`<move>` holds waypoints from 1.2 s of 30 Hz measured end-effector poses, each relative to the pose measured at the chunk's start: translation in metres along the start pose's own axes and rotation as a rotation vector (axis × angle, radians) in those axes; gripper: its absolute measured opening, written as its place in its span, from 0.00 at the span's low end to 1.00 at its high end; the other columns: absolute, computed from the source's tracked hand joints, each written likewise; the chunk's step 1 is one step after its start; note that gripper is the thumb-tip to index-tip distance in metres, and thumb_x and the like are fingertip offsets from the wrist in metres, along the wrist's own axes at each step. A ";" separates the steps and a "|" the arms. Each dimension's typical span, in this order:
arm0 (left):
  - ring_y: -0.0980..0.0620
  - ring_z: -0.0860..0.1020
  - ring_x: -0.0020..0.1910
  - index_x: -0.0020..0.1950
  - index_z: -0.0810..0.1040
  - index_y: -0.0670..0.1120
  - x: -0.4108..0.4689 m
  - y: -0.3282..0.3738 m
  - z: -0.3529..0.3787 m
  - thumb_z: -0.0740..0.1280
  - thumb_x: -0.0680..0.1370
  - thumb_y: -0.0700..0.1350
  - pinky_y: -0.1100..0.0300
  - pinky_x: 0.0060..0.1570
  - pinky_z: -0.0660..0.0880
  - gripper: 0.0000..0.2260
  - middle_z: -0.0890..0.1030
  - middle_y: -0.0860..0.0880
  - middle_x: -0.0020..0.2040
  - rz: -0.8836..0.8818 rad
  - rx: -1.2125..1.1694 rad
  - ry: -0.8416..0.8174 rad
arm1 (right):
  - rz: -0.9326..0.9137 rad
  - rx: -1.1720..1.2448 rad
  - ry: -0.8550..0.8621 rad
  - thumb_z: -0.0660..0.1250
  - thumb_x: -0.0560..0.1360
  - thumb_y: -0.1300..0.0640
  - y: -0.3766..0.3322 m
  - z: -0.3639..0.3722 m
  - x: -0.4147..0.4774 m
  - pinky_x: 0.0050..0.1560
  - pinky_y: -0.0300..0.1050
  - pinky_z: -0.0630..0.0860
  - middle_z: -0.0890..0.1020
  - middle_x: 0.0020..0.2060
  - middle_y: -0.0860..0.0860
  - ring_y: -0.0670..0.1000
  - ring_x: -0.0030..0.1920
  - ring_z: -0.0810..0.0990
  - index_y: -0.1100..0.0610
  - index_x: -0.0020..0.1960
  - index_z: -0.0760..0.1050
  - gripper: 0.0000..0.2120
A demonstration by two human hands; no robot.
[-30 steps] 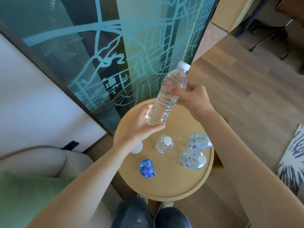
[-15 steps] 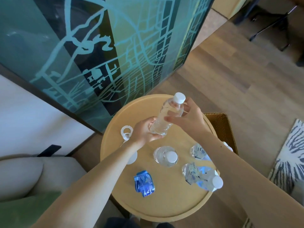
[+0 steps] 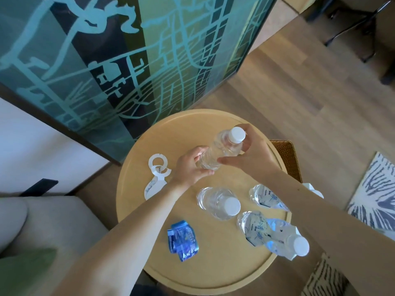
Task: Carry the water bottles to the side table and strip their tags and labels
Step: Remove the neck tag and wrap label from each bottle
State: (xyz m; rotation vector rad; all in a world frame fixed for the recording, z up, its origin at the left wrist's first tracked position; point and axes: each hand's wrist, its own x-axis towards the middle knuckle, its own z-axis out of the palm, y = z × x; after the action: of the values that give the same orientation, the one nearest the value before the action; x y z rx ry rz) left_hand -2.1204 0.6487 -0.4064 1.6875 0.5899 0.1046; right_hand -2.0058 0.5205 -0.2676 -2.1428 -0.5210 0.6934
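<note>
A clear bare water bottle [image 3: 224,146] with a white cap stands tilted on the round wooden side table [image 3: 136,201]. My left hand [image 3: 190,167] grips its base and my right hand [image 3: 248,154] grips its upper body below the cap. A second bare bottle [image 3: 218,202] stands in the middle of the table. Two bottles with blue-and-white labels [image 3: 265,196] [image 3: 269,233] stand at the right, partly under my right forearm. A crumpled blue label [image 3: 182,240] lies near the front. White paper neck tags [image 3: 157,174] lie at the left.
A large glass panel with a teal map pattern [image 3: 132,60] leans behind the table. A beige sofa arm [image 3: 49,221] is at the left, a wicker basket [image 3: 286,154] at the table's right, and a patterned rug [image 3: 376,193] on the wooden floor.
Both hands have brought the bare bottle down from mid-air until its base meets the tabletop. The camera has tilted down and closer to the table.
</note>
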 end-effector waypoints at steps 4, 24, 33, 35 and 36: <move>0.59 0.77 0.63 0.64 0.77 0.49 -0.002 -0.002 0.005 0.81 0.66 0.44 0.66 0.66 0.69 0.29 0.80 0.57 0.61 0.009 0.001 0.016 | -0.027 -0.019 -0.031 0.85 0.59 0.62 0.000 0.000 -0.002 0.47 0.49 0.80 0.81 0.45 0.42 0.45 0.47 0.80 0.50 0.59 0.71 0.35; 0.51 0.81 0.52 0.64 0.76 0.44 -0.081 0.129 -0.065 0.71 0.78 0.40 0.57 0.50 0.78 0.15 0.82 0.50 0.54 -0.009 0.168 0.130 | -0.022 0.210 0.139 0.75 0.75 0.62 -0.042 -0.072 -0.088 0.51 0.34 0.76 0.82 0.59 0.48 0.43 0.56 0.82 0.54 0.63 0.77 0.18; 0.58 0.80 0.47 0.56 0.79 0.46 -0.183 0.222 -0.021 0.69 0.79 0.38 0.71 0.48 0.74 0.08 0.83 0.52 0.47 0.249 0.171 0.034 | 0.028 0.216 0.271 0.69 0.78 0.63 -0.004 -0.098 -0.224 0.51 0.32 0.76 0.84 0.51 0.43 0.40 0.51 0.82 0.48 0.53 0.79 0.11; 0.57 0.80 0.47 0.56 0.79 0.46 -0.192 0.218 0.000 0.68 0.79 0.38 0.68 0.49 0.75 0.08 0.82 0.53 0.47 0.254 0.208 -0.021 | 0.085 0.154 0.234 0.73 0.77 0.59 0.016 -0.090 -0.235 0.54 0.35 0.76 0.82 0.54 0.41 0.40 0.54 0.80 0.45 0.57 0.77 0.14; 0.57 0.80 0.47 0.56 0.79 0.46 -0.195 0.214 0.010 0.68 0.78 0.37 0.66 0.49 0.76 0.09 0.82 0.54 0.47 0.262 0.238 -0.045 | 0.110 0.113 0.216 0.74 0.76 0.58 0.026 -0.085 -0.238 0.55 0.37 0.76 0.81 0.55 0.41 0.41 0.54 0.79 0.46 0.60 0.77 0.16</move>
State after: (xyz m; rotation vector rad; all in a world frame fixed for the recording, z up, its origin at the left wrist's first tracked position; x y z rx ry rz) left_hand -2.2158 0.5362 -0.1575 1.9882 0.3547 0.1894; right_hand -2.1300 0.3208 -0.1723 -2.1196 -0.2445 0.5295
